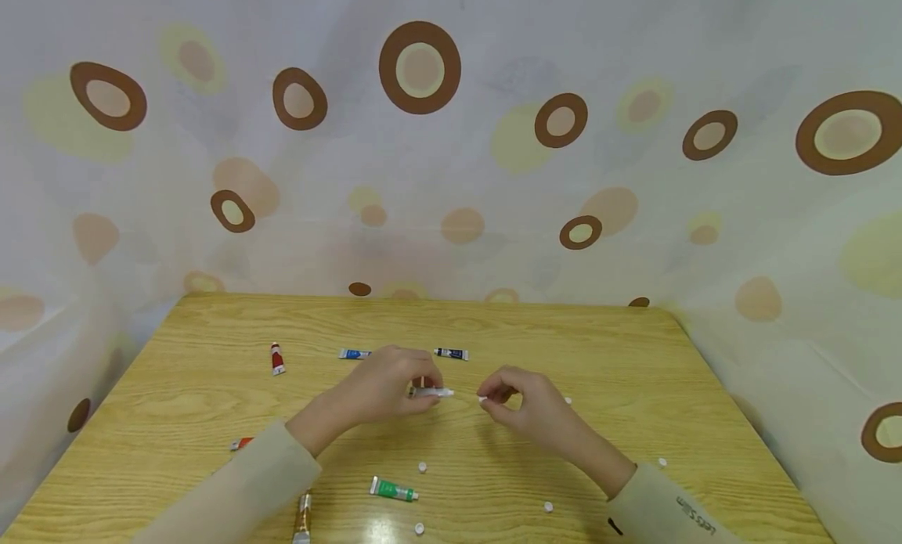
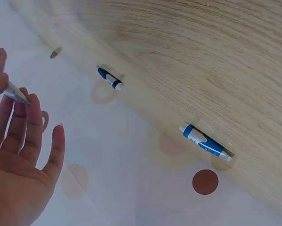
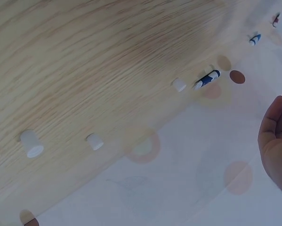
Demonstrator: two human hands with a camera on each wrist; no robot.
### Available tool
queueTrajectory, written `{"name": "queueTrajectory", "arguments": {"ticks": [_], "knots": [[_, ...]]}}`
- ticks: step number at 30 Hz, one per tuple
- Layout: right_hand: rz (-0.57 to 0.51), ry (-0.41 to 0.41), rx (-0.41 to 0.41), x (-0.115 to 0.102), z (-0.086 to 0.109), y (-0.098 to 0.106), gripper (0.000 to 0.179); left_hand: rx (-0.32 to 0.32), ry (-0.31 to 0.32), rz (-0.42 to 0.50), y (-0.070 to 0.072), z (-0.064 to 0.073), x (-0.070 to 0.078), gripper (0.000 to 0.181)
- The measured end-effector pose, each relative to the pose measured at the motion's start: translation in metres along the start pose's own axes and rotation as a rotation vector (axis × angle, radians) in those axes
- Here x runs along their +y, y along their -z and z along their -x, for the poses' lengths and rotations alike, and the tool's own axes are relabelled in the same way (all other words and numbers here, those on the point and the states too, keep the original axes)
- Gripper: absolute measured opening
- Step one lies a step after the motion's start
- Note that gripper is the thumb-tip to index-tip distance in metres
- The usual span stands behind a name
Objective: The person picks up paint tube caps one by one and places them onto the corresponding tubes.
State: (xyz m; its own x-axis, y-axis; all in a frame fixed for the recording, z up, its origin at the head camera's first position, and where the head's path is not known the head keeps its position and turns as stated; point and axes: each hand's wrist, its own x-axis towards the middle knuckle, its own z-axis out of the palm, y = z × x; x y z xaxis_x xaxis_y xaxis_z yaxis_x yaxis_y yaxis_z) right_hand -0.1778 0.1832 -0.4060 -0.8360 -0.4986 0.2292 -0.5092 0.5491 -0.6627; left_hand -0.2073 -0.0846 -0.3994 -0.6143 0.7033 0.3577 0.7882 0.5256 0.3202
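My left hand (image 1: pixel 387 383) holds a small white paint tube (image 1: pixel 431 392) between thumb and fingers, its nozzle pointing right. In the left wrist view the same tube (image 2: pixel 17 93) lies across the fingers, while the little finger stands apart. A short gap to the right, my right hand (image 1: pixel 528 403) pinches a small white cap (image 1: pixel 482 400) between thumb and fingertips. Tube and cap are apart, both above the table. At the edge of the right wrist view only part of the right hand (image 3: pixel 278 146) shows; its fingertips are cut off.
On the wooden table (image 1: pixel 599 340) lie a blue tube (image 1: pixel 355 354), a dark blue tube (image 1: pixel 452 354), a red tube (image 1: pixel 277 358), a green tube (image 1: pixel 395 490), a gold-brown tube (image 1: pixel 303 516) and an orange-red tube (image 1: pixel 242 444) partly behind the left sleeve. Several white caps (image 1: pixel 548 507) lie scattered.
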Motion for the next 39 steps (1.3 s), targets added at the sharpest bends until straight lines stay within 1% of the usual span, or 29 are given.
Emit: {"name": "queueTrajectory", "arguments": {"ticks": [6, 14, 18, 24, 30, 34, 39], "knots": [[-0.006, 0.028, 0.052, 0.000, -0.002, -0.002, 0.012, 0.019, -0.018, 0.013, 0.000, -0.004, 0.005, 0.007], [-0.050, 0.023, 0.098, 0.000, -0.002, -0.003, 0.012, 0.047, -0.044, 0.021, 0.000, -0.009, 0.012, 0.008], [-0.077, 0.025, 0.100, -0.002, -0.002, -0.003, 0.012, 0.055, -0.053, 0.038, -0.001, -0.011, 0.015, 0.007], [-0.113, 0.026, 0.094, -0.005, -0.001, -0.004, 0.011, 0.045, -0.062, 0.057, -0.002, -0.013, 0.017, 0.007], [-0.102, 0.039, 0.102, -0.005, -0.001, -0.006, 0.011, 0.050, -0.076, 0.062, -0.002, -0.014, 0.019, 0.006], [-0.096, 0.042, 0.104, -0.006, 0.000, -0.006, 0.010, 0.049, -0.070, 0.068, -0.002, -0.014, 0.020, 0.007], [-0.115, 0.026, 0.095, -0.006, 0.000, -0.005, 0.007, 0.048, -0.064, 0.075, -0.003, -0.014, 0.020, 0.006]]}}
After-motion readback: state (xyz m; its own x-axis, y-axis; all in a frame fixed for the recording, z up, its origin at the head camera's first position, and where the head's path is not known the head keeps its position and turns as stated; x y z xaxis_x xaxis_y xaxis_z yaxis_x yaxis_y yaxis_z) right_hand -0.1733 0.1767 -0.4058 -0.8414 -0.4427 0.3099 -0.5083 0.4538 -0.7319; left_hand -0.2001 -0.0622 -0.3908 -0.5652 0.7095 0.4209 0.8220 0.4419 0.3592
